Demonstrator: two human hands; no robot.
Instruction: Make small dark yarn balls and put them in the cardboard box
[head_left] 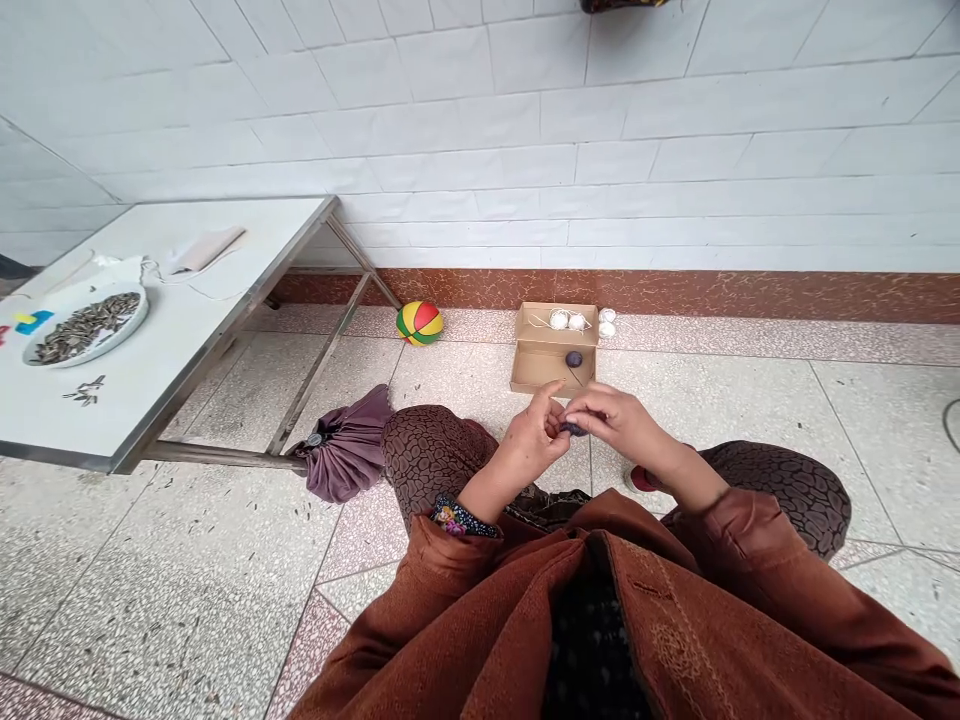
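Note:
My left hand (531, 436) and my right hand (621, 420) meet in front of my knees, both closed on a small dark purple ball of yarn (574, 429). Fingers cover much of it. Just beyond them lies an open cardboard box (525, 370) on the floor. Inside its near half rests another dark yarn ball (574, 359), with a dark strand leading from it toward my hands. Two white yarn balls (568, 320) with loose strands lie in the far half, on the lid side. More white balls (607, 322) sit on the floor against the box's right side.
A colourful ball (420, 323) lies by the wall. To the left stands a low white table (262, 225) bearing a plate of sunflower seeds (139, 318) and a folded cloth (206, 250). A folded purple umbrella (349, 445) lies beside the table's frame. Seed shells litter the floor.

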